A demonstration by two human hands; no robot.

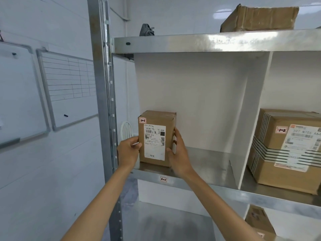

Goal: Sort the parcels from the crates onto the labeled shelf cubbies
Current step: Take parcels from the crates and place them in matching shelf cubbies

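Raises two bare forearms from the lower edge of view, converging on the front left corner of a cubby. Grips the parcel from both sides: left hand curled round its left edge with the thumb on the front face, right hand laid up its right side with the thumb pinching in on the front beside the white shipping label. Holds it upright, long axis vertical, label face toward the camera, directly between the two hands and about equally near to each. Appears to seat its base on the steel shelf just behind the front lip; cannot tell if fully set down. Bears a small red-edged sticker marked 1-1 at its top left corner, the same marking as on the tag on the shelf lip just below. Reads therefore as the placing step, close to done for this parcel. Calls next, most likely, for a short push straight back, away from the palms, or simply a release outward to either side. Risks little beyond tipping, given the tall narrow stance. Leaves bare shelf to the right as far as a white divider, with a larger taped parcel marked 1-2 beyond it. Borders on the left a grey slotted upright, with a gridded whiteboard on the wall behind. Carries, on the level above, a worn cardboard box
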